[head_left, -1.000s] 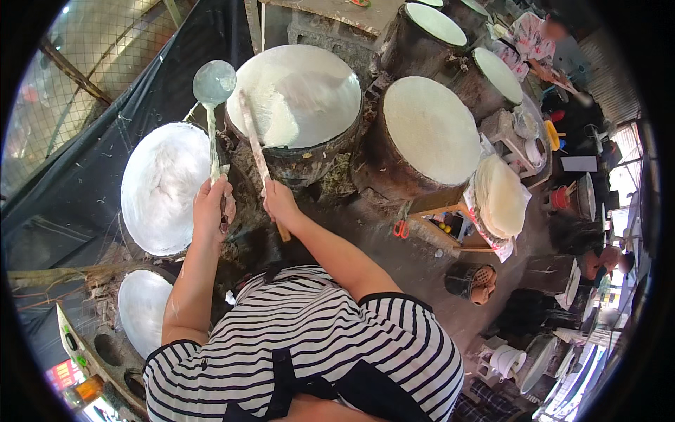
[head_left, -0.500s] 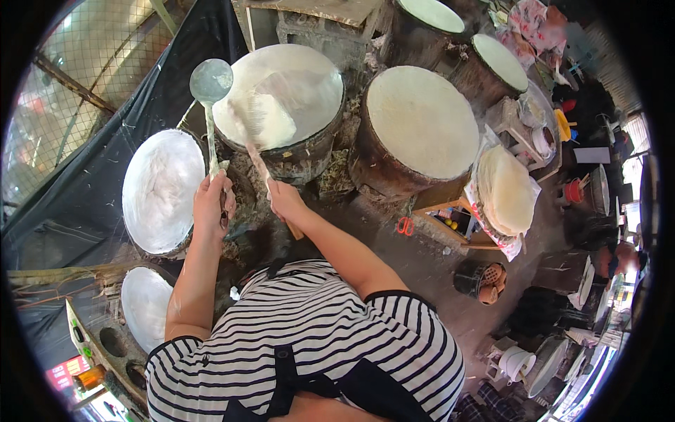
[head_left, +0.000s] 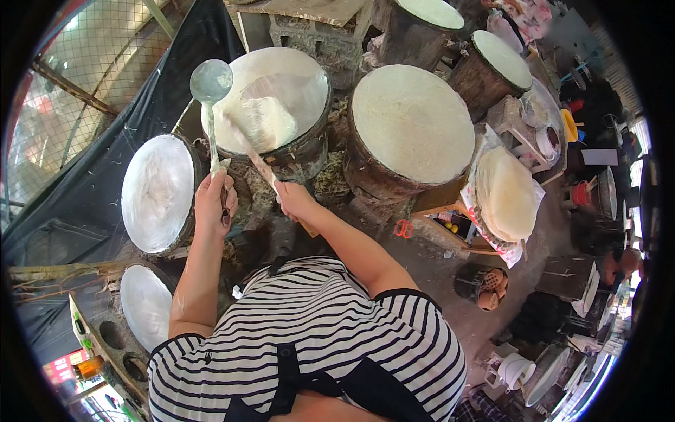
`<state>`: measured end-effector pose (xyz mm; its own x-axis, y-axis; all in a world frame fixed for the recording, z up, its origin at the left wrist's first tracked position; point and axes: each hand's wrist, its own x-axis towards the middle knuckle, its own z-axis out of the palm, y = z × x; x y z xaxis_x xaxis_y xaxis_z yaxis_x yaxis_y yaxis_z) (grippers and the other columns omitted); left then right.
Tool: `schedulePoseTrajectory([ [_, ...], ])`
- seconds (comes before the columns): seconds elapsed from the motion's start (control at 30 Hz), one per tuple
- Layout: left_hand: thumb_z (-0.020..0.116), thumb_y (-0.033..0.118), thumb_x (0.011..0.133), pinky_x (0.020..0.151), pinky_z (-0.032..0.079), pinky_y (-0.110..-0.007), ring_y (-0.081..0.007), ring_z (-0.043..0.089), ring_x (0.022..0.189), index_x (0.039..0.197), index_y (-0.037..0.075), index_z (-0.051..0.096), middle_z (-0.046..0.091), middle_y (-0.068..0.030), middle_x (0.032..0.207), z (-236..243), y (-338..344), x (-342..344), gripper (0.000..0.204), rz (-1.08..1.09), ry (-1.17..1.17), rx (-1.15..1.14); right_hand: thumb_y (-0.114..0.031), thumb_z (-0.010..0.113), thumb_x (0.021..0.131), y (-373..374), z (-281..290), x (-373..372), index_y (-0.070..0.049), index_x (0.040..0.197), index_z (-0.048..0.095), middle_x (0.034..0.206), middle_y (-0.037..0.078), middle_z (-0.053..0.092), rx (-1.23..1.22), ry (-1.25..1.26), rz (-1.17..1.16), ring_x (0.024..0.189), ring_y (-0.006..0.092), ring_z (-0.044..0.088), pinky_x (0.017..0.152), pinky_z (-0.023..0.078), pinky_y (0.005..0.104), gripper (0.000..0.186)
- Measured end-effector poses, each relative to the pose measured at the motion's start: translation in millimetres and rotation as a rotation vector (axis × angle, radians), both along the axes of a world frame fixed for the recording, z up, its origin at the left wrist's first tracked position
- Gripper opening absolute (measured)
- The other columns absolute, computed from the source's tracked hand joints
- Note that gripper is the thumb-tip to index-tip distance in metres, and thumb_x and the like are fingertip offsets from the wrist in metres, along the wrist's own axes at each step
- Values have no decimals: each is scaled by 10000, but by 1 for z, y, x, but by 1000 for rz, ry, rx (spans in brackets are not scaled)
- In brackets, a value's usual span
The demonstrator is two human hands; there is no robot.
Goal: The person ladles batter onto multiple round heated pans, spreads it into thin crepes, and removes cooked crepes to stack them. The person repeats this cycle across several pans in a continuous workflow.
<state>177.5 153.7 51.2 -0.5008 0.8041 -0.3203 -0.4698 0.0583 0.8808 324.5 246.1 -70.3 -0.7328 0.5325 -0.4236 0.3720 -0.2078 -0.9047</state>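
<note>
My left hand (head_left: 214, 197) is closed round the handle of a metal ladle (head_left: 211, 81), its bowl raised beside the near griddle (head_left: 299, 70) and holding a little pale liquid. My right hand (head_left: 297, 204) grips a wooden spreader stick (head_left: 254, 156) that slants up over that griddle's near left side. A thick mound of creamy batter (head_left: 271, 126) lies there, streaked beside the stick, with a thinner pale layer around it. The stick's far tip is blurred, so I cannot tell its exact shape.
Right of my hands stands a batter-coated drum stove (head_left: 411, 123). A stack of thin round pancakes (head_left: 506, 193) rests farther right. Two pale round lids or pans (head_left: 158, 193) lean at left. Red scissors (head_left: 403, 228) and a dark bucket (head_left: 467, 278) are on the floor.
My right hand has shifted slightly right and down, and the stick's upper end has moved left over the batter. The ladle stays almost where it was. The whole view has turned slightly.
</note>
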Motion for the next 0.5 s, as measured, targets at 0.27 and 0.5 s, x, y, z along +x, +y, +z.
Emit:
schedulePoseTrajectory([
  [0.27,514,204,922,307,300,-237,-89,392,393,772,88,457,469,1,648,0,9,5,198,52,14,4,-309,374,928,83,8,52,22,744,500,546,131,539,44,-205,-220,386,247,519,368,441,379,399],
  [0.5,515,207,921,299,293,-234,-89,387,388,777,88,466,473,1,651,-4,17,12,194,64,-12,8,-296,370,943,48,-45,39,-6,822,535,567,143,548,658,-100,44,488,301,572,492,485,403,355],
])
